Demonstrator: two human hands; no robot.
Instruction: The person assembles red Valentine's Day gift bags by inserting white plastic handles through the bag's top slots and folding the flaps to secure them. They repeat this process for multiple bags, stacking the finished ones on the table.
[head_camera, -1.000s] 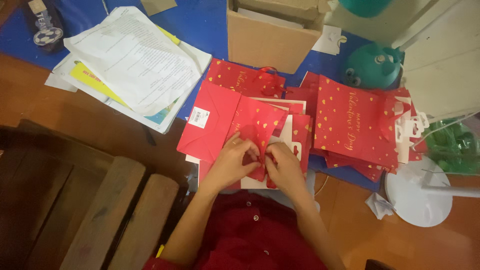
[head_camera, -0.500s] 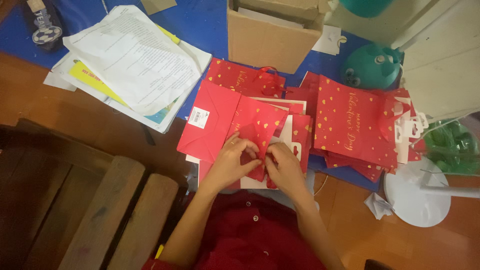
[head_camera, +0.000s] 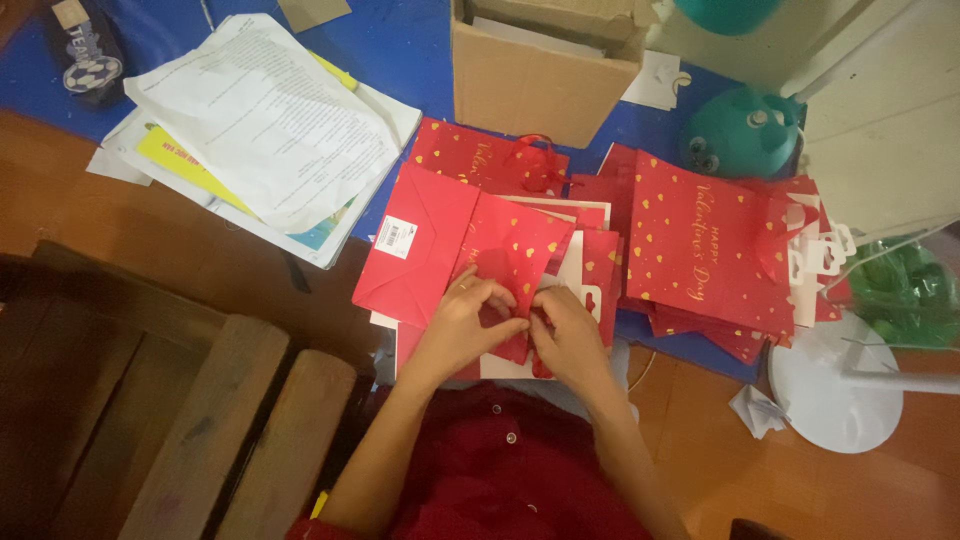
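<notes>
The flat red paper bag (head_camera: 505, 262) lies on the surface (head_camera: 400, 40) just in front of the person, both hands pinched on its near edge — the left hand (head_camera: 462, 322) and the right hand (head_camera: 570, 335) meet at a small fold there, so this bag looks only part-worked. To its right a stack of finished-looking red bags (head_camera: 700, 250) is piled up — a cardboard box (head_camera: 535, 85) and loose papers (head_camera: 270, 120) lie beyond.
</notes>
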